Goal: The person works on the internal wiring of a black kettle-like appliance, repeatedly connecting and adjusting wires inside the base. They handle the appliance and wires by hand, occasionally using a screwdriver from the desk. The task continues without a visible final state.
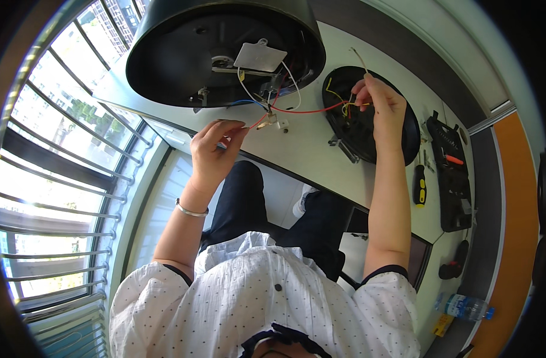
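Observation:
A large black housing (165, 71) holds a silver box (258, 56) with red, white, blue and yellow wires. Below it on the white table lies a small metal and ceramic fitting (274, 121). My left hand (219, 146) pinches a red wire (255, 123) beside that fitting. My right hand (383, 107), fingers bent together, grips a thin pale wire (359, 58) over a black oval cover (404, 137), near a knot of yellow and red wires (347, 110). A metal bracket (344, 149) sits at the cover's lower edge.
On the right lie a yellow-black screwdriver (420, 186), a black toolkit (449, 191), a dark tool (454, 262) and a plastic bottle (461, 305). A barred window (70, 221) runs along the left. The white table's edge (303, 176) crosses above my legs.

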The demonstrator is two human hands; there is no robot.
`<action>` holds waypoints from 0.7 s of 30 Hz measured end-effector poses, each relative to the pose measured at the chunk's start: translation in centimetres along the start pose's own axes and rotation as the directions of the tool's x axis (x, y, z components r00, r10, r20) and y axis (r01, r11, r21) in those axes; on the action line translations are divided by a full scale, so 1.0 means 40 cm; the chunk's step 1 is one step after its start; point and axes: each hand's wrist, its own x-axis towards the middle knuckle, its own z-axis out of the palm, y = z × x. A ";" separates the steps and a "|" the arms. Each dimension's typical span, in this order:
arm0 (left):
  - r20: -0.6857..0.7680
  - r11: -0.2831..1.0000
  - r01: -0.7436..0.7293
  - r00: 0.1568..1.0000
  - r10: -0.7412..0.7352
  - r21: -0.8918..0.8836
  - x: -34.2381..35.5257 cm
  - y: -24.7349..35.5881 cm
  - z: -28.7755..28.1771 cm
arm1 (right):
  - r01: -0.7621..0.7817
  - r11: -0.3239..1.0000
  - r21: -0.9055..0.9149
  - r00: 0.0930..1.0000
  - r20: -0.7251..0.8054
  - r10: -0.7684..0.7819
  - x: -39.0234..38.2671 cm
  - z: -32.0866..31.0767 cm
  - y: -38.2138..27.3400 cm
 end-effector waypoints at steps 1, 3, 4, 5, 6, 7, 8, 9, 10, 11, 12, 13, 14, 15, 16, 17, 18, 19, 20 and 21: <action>0.001 1.000 0.000 1.000 0.000 0.000 -0.001 0.000 0.000 | 0.001 1.000 -0.001 1.000 -0.006 -0.001 -0.001 0.000 -0.001; 0.003 1.000 -0.005 1.000 0.005 0.002 -0.001 0.000 0.000 | -0.005 1.000 -0.001 1.000 -0.021 0.005 -0.001 -0.001 0.000; 0.004 1.000 -0.010 1.000 0.010 0.005 -0.001 -0.001 0.000 | -0.011 1.000 -0.001 0.999 -0.031 0.011 -0.002 -0.002 0.001; 0.005 1.000 -0.014 1.000 0.014 0.007 -0.001 -0.001 0.000 | -0.017 1.000 -0.001 0.999 -0.040 0.017 -0.002 -0.003 0.002; 0.004 1.000 -0.018 1.000 0.018 0.012 -0.001 -0.001 0.001 | -0.021 1.000 0.003 0.998 -0.051 0.021 -0.002 -0.003 0.002; 0.003 1.000 -0.021 1.000 0.021 0.018 -0.001 -0.001 0.002 | -0.025 1.000 0.008 0.998 -0.062 0.025 -0.002 -0.003 0.002; 0.002 0.999 -0.024 1.000 0.024 0.024 0.000 -0.001 0.003 | -0.028 1.000 0.012 0.997 -0.074 0.029 -0.003 -0.004 0.003; 0.000 0.999 -0.029 1.000 0.029 0.032 0.002 0.000 0.004 | -0.025 1.000 0.009 0.997 -0.079 0.026 -0.001 -0.004 0.004; -0.001 0.999 -0.034 0.999 0.034 0.040 0.003 0.002 0.005 | -0.022 1.000 0.005 0.996 -0.085 0.022 0.000 -0.005 0.006; -0.002 0.998 -0.039 0.999 0.039 0.047 0.006 0.003 0.008 | -0.019 1.000 0.001 0.996 -0.091 0.019 0.001 -0.005 0.008; -0.006 0.996 -0.064 0.998 0.064 0.068 0.009 0.002 0.011 | -0.025 1.000 0.002 0.995 -0.101 0.025 0.002 -0.004 0.008; -0.009 0.992 -0.088 0.996 0.089 0.089 0.014 -0.001 0.016 | -0.031 1.000 0.003 0.993 -0.110 0.031 0.002 -0.003 0.007; -0.012 0.988 -0.113 0.993 0.115 0.109 0.019 -0.003 0.021 | -0.038 0.999 0.003 0.992 -0.120 0.038 0.002 -0.003 0.006; -0.003 0.977 -0.140 0.990 0.142 0.162 0.026 -0.003 0.024 | -0.040 0.999 -0.005 0.992 -0.123 0.039 0.003 -0.004 0.007; 0.007 0.963 -0.167 0.986 0.169 0.214 0.034 -0.001 0.027 | -0.042 0.999 -0.014 0.991 -0.127 0.040 0.004 -0.005 0.007; 0.019 0.945 -0.193 0.981 0.195 0.264 0.041 0.002 0.030 | -0.044 0.999 -0.023 0.991 -0.130 0.041 0.005 -0.006 0.007; 0.047 0.927 -0.224 0.974 0.220 0.300 0.050 0.005 0.034 | -0.051 0.999 -0.015 0.989 -0.138 0.048 0.005 -0.006 0.007; 0.076 0.908 -0.254 0.967 0.243 0.333 0.058 0.010 0.038 | -0.057 0.998 -0.007 0.988 -0.146 0.055 0.006 -0.006 0.006; 0.105 0.886 -0.285 0.959 0.265 0.365 0.066 0.013 0.045 | -0.063 0.998 0.000 0.986 -0.154 0.062 0.006 -0.007 0.005; 0.104 0.882 -0.304 0.953 0.286 0.361 0.069 0.006 0.056 | -0.064 0.998 0.001 0.986 -0.155 0.063 0.007 -0.007 0.007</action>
